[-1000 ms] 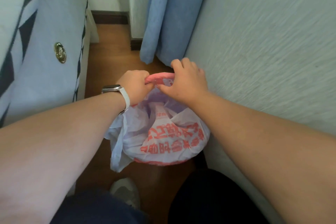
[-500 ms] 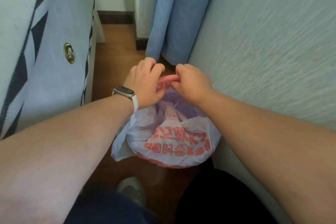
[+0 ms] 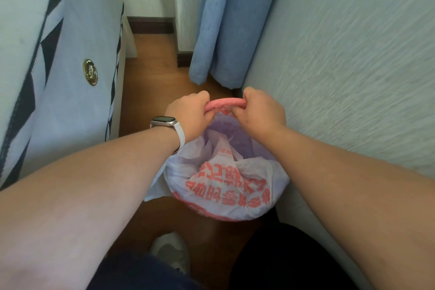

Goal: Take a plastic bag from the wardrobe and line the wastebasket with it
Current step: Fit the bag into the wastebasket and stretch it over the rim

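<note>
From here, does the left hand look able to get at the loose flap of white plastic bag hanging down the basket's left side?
Probably yes. The left hand grips the pink wastebasket rim, directly above the white plastic bag's flap; nothing visible blocks a downward reach, though it must release first.

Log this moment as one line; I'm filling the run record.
stage: lining | left hand, right hand: gripping wastebasket far rim | plastic bag: draped over near rim

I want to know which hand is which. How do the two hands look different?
The left hand has a watch with a white strap at its wrist; the right hand has a bare wrist. The left hand is nearer the patterned furniture, the right hand nearer the textured wall. Both are curled shut on the wastebasket's pink rim, with the plastic bag below.
</note>
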`<action>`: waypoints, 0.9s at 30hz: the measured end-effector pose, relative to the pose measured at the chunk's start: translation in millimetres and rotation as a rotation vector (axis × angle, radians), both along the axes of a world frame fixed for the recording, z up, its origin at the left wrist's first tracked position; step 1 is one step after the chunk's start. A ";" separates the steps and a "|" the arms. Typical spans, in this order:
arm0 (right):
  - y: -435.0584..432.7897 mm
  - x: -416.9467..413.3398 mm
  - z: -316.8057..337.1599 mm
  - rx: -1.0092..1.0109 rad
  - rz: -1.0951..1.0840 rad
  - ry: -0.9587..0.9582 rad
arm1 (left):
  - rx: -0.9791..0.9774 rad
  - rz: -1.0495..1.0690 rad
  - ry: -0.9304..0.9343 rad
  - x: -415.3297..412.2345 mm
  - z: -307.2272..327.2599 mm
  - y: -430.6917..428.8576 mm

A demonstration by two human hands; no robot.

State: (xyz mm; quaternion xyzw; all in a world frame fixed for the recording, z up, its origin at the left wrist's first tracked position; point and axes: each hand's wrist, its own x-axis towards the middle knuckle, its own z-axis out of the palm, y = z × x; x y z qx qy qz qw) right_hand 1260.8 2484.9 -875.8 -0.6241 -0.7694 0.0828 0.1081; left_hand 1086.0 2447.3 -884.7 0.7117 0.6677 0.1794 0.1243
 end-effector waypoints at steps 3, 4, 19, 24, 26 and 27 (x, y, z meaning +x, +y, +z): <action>0.4 -3.7 2.6 0.012 -0.025 0.037 | -0.081 0.023 -0.031 -1.6 1.7 2.3; 0.0 -5.6 3.9 0.035 0.003 0.034 | -0.105 0.032 -0.047 -4.1 1.7 2.7; 3.3 -34.4 13.4 -0.083 0.378 -0.059 | 0.074 0.003 -0.005 -11.5 0.0 0.6; 9.2 -23.0 11.6 -0.103 0.118 -0.029 | 0.321 -0.048 0.172 -5.8 2.5 0.2; 11.2 -14.3 10.5 -0.127 0.004 -0.010 | 0.381 -0.098 0.182 0.3 5.2 1.3; 11.5 -10.5 9.5 -0.137 -0.038 0.006 | 0.405 -0.129 0.178 3.2 6.1 1.2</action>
